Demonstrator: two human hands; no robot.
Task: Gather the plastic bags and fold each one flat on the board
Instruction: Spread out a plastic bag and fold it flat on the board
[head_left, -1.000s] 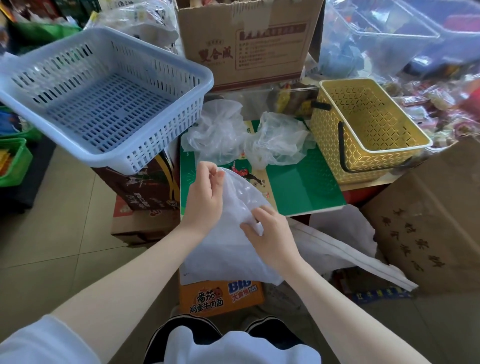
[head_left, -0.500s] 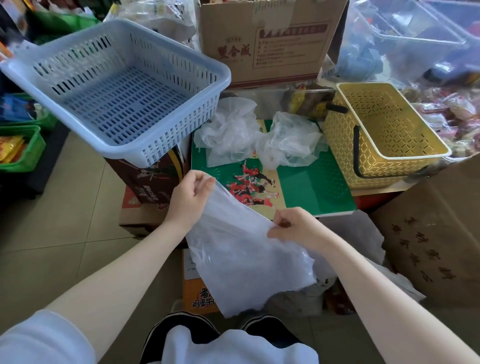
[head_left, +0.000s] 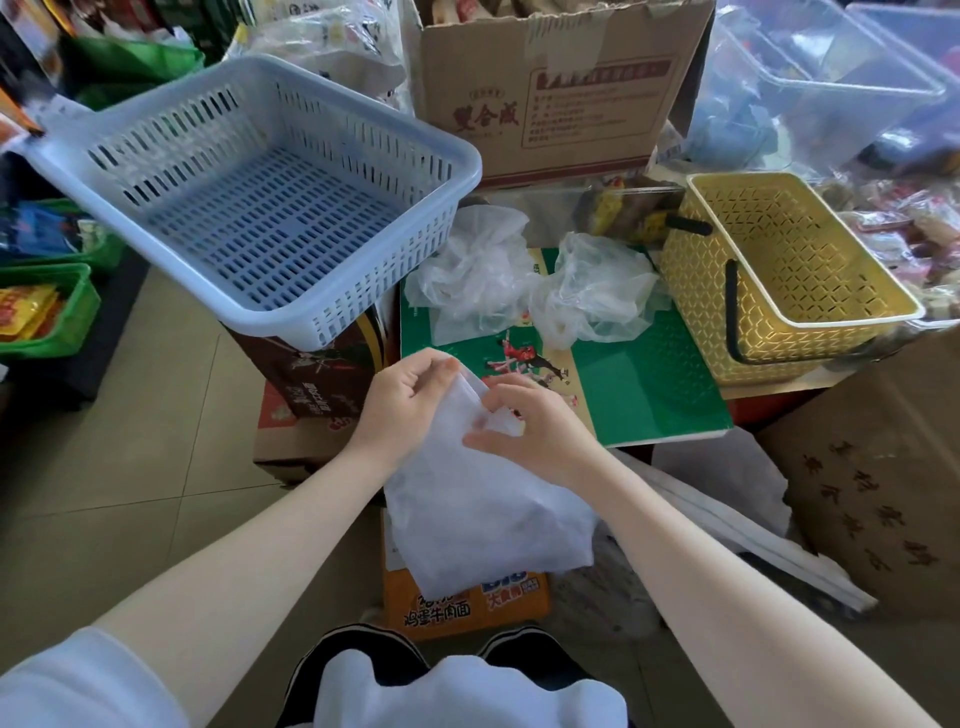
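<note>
A translucent white plastic bag (head_left: 483, 514) hangs in the air in front of the green board (head_left: 649, 384), below its near edge. My left hand (head_left: 410, 402) pinches the bag's top left corner. My right hand (head_left: 540, 431) grips the top edge right beside it, fingers curled into the plastic. Two more crumpled clear bags lie at the back of the board: one on the left (head_left: 475, 275), one on the right (head_left: 597, 288).
A pale blue slotted basket (head_left: 270, 202) stands to the left on a brown carton. A yellow basket (head_left: 784, 275) with a black handle sits right of the board. Cardboard boxes (head_left: 550, 83) stand behind and at the right (head_left: 878, 478). An orange noodle carton (head_left: 467, 603) lies below the bag.
My hands were apart with the bag stretched wide between them; now my right hand has come in next to my left, and the bag hangs narrower.
</note>
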